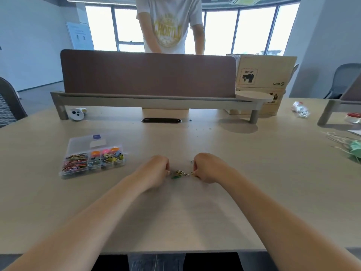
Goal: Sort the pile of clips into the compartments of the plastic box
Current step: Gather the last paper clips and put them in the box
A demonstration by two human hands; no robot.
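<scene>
**Open bench between hands and box**

We see bare bench [195, 212] near and beyond both fists; between left hand [159, 169] and plastic box [93, 159] nothing intervenes; the few clips [180, 173] fill the gap between fists; the divider [148, 73] walls the far side.

Matt wood-look desk [195, 212], clear glossy plastic box [93, 157]
Clips [180, 173] look like shiny metal wire, divider panel [148, 75] looks like brown felt.
</scene>
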